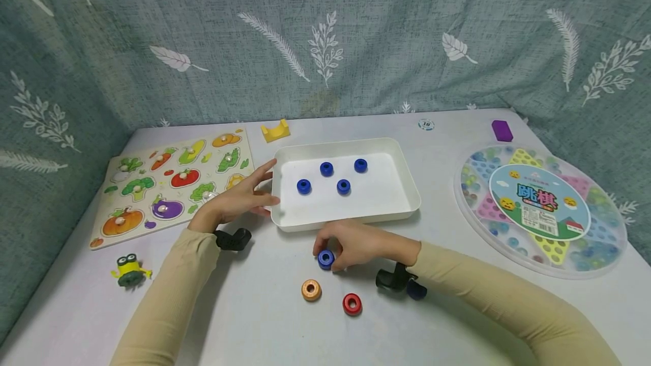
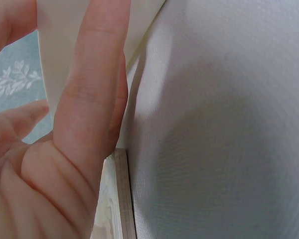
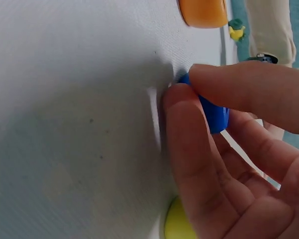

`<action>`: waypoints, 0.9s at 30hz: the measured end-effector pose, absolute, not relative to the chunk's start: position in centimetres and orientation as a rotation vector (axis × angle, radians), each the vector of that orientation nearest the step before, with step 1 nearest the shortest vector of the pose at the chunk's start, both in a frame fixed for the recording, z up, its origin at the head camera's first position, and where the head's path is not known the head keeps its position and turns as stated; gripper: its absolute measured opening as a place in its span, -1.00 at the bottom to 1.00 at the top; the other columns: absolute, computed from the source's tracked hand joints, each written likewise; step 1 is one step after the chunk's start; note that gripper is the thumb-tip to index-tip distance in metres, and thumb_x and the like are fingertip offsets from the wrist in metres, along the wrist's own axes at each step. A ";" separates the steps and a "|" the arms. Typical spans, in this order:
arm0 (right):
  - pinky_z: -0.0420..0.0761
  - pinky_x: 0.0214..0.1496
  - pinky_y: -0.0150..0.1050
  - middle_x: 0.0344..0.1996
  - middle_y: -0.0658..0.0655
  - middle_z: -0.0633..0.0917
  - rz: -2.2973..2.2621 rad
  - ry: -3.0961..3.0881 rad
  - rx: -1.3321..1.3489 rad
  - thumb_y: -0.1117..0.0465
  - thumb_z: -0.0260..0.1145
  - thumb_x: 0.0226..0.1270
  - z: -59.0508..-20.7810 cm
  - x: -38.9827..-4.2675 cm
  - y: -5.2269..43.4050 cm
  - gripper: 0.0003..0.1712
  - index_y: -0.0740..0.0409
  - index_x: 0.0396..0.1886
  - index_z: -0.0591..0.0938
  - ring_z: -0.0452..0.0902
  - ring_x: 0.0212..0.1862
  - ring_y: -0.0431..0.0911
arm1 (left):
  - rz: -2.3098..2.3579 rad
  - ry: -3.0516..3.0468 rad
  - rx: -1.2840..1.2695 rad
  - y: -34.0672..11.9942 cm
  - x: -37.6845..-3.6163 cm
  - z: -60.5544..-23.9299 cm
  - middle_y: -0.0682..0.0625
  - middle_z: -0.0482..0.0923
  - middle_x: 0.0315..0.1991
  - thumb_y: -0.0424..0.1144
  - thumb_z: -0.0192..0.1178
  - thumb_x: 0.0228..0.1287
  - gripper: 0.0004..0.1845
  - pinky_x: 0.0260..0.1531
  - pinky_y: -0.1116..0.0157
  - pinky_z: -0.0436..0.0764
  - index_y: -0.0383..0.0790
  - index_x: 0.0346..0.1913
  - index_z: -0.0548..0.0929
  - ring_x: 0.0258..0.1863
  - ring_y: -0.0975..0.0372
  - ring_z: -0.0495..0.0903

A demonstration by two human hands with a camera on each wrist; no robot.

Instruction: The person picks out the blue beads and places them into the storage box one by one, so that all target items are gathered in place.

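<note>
1. Right hand (image 1: 363, 244) is pinching a blue ring (image 1: 326, 258) on the table, just in front of the white tray (image 1: 402, 185).
2. Left hand (image 1: 239, 196), fingers straight, rests against the tray's left edge.
3. Four more blue rings (image 1: 343, 186) sit in the tray; orange ring (image 1: 311, 290) and red ring (image 1: 352, 304) lie nearby.
</note>
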State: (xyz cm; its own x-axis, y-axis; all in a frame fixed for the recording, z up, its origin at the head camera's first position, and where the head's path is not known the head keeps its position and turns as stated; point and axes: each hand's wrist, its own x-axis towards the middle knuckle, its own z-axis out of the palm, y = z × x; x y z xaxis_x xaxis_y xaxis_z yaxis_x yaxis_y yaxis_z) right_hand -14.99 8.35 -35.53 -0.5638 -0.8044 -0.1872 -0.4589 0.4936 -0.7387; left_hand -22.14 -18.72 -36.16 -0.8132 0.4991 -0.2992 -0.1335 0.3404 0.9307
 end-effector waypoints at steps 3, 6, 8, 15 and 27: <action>0.54 -0.42 -0.43 -0.29 -0.02 0.59 -0.884 2.213 -1.042 0.44 0.47 -0.04 -35.6 -15.0 8.4 -0.66 0.17 -0.20 0.65 0.44 -0.50 -0.31 | 1.511 2.057 0.326 -18.7 -22.1 -36.2 -0.20 -0.33 0.49 -0.38 0.21 0.25 0.01 -0.11 0.11 0.60 0.08 0.51 -0.28 0.28 -0.18 0.20; 0.54 -0.42 -0.43 -0.30 -0.04 0.58 -0.894 2.192 -1.031 0.42 0.48 -0.04 -35.7 -14.9 8.4 -0.66 0.15 -0.20 0.66 0.45 -0.51 -0.32 | 1.507 2.064 0.320 -18.7 -22.1 -36.2 -0.20 -0.32 0.49 -0.37 0.21 0.25 0.01 -0.11 0.12 0.60 0.09 0.51 -0.27 0.27 -0.17 0.23; 0.54 -0.41 -0.43 -0.29 -0.06 0.57 -0.918 2.159 -0.999 0.41 0.48 -0.02 -35.6 -14.9 8.5 -0.66 0.14 -0.19 0.66 0.47 -0.52 -0.31 | 1.500 2.070 0.320 -18.7 -22.1 -36.3 -0.20 -0.31 0.49 -0.37 0.22 0.25 0.01 -0.11 0.12 0.61 0.09 0.51 -0.27 0.27 -0.17 0.24; 0.49 -0.45 -0.42 -0.32 -0.04 0.62 -1.071 2.046 -0.896 0.41 0.43 0.04 -33.6 -15.7 9.3 -0.63 0.22 -0.10 0.63 0.52 -0.52 -0.24 | 1.492 2.087 0.315 -18.8 -22.1 -36.2 -0.19 -0.31 0.49 -0.36 0.21 0.25 0.00 -0.11 0.13 0.61 0.11 0.51 -0.26 0.29 -0.19 0.20; 0.56 -0.10 -0.11 -0.06 0.18 0.57 -1.140 2.312 -0.587 0.33 0.38 0.12 -29.1 -22.2 14.5 -0.54 0.26 0.07 0.57 0.58 -0.31 -0.01 | 1.504 2.063 0.306 -18.7 -22.2 -36.0 -0.18 -0.32 0.49 -0.33 0.20 0.26 -0.01 -0.11 0.13 0.61 0.11 0.51 -0.26 0.34 -0.20 0.09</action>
